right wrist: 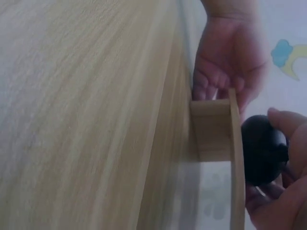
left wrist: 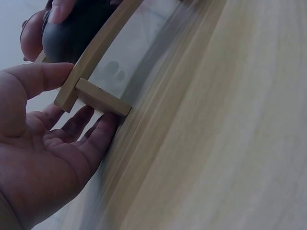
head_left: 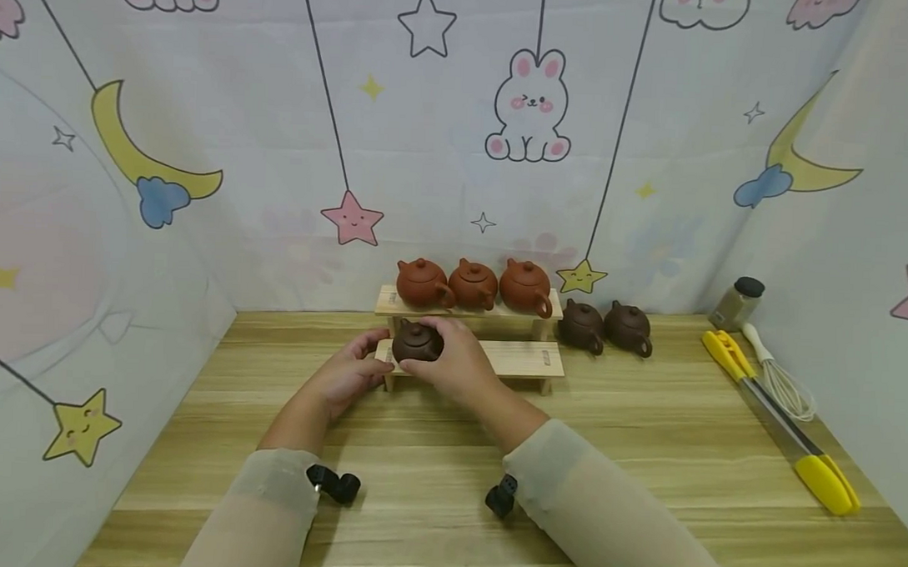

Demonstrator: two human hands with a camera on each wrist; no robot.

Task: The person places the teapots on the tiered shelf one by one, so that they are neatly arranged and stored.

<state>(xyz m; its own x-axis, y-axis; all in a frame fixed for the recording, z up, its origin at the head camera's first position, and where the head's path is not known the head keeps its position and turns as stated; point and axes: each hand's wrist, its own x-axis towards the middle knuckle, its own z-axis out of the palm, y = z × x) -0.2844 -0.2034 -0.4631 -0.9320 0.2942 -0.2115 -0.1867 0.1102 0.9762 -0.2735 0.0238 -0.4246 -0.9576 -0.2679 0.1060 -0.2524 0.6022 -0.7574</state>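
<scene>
A small dark brown teapot (head_left: pixel 416 346) sits at the left end of the lower wooden stand (head_left: pixel 517 358). My right hand (head_left: pixel 462 365) grips it from the right, with fingers behind and thumb in front. In the right wrist view the dark teapot (right wrist: pixel 261 151) appears low against the board. My left hand (head_left: pixel 346 376) holds the left end of the same stand. In the left wrist view its thumb presses the board's edge (left wrist: pixel 72 86), and the other fingers curl by the leg (left wrist: pixel 103 97).
Three reddish teapots (head_left: pixel 421 284) line the higher stand (head_left: pixel 387 300) behind. Two more dark teapots (head_left: pixel 581 325) stand on the table right of the stands. Farther right are a black-lidded jar (head_left: pixel 737 303), a whisk (head_left: pixel 784 383) and yellow-tipped tongs (head_left: pixel 783 424). Printed cloth walls surround the table.
</scene>
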